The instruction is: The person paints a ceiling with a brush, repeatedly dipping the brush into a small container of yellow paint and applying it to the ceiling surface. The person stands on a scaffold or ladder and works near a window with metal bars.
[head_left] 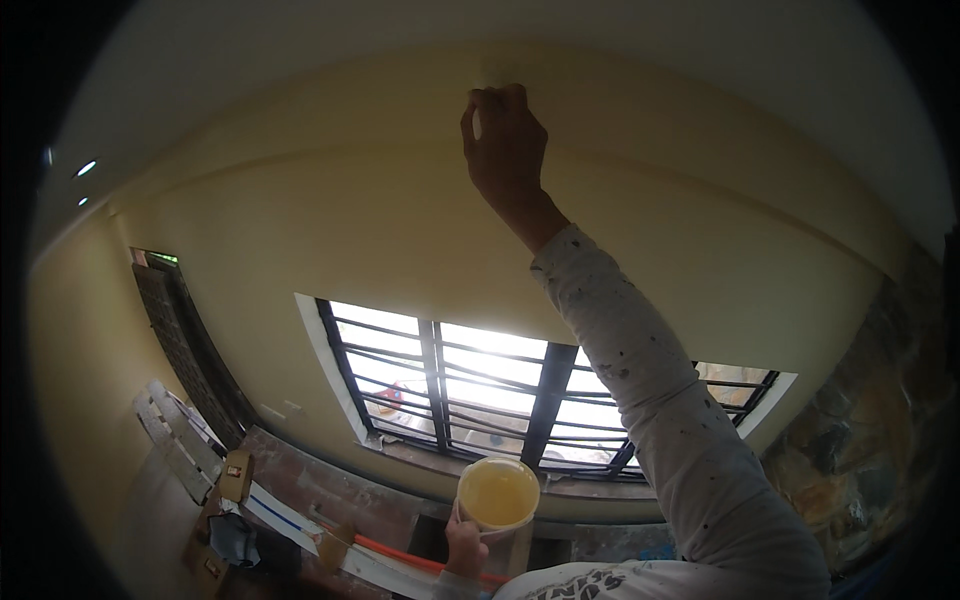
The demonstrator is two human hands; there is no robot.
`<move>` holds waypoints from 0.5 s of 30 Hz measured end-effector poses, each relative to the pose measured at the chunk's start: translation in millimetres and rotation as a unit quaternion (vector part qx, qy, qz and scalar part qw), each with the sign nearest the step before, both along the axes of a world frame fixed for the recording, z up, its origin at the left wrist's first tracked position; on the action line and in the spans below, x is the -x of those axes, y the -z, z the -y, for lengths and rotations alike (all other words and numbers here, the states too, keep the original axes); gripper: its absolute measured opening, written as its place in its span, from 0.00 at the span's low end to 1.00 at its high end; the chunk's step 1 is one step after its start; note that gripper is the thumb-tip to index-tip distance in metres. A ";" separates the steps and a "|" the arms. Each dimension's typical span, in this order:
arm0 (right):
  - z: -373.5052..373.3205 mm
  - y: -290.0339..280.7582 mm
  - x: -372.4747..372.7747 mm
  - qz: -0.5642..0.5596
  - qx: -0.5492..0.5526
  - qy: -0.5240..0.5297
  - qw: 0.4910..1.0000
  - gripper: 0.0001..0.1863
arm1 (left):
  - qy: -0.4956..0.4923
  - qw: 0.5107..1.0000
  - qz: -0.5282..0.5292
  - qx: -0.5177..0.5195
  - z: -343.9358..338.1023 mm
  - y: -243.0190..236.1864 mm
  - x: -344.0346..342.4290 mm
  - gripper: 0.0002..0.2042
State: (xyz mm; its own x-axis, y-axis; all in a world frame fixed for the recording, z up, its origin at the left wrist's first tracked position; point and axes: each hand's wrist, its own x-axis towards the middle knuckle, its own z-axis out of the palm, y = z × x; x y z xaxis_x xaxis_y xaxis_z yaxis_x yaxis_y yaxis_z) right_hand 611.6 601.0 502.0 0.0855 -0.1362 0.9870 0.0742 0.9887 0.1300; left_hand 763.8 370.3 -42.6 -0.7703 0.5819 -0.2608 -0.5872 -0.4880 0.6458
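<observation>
High on the pale yellow wall [330, 220], just below the white ceiling [350, 40], my right hand [503, 140] is raised with its fingers curled; whatever it holds is hidden behind them. A small lighter patch of wall shows just above the fingertips. The long white sleeve on that arm is spotted with dark paint. Low in the view, my left hand [467, 540] grips a white plastic tub [518, 522] of yellow paint [498, 490] by its side.
A barred window [485, 370] spans the wall ahead. A dark door [190, 330] stands left, near a pale slatted piece [175, 440]. Below lie boards, boxes [236, 470], long white strips [280, 510] and an orange pipe [395, 555]. A stone-clad wall [855, 420] is at right.
</observation>
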 end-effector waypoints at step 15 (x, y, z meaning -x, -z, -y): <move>-170.5 15.7 -282.9 -0.164 0.135 -0.003 0.977 0.08 | 0.031 0.998 -0.020 0.050 2.1 2.1 10.1 0.36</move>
State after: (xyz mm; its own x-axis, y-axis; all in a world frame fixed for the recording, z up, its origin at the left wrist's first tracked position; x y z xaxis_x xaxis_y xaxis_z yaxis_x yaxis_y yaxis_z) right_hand 894.4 771.5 486.3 0.4042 0.1261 0.9060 0.0629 0.9843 -0.1650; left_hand 753.7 368.2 -44.6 -0.7443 0.6017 -0.2898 -0.5877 -0.3840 0.7121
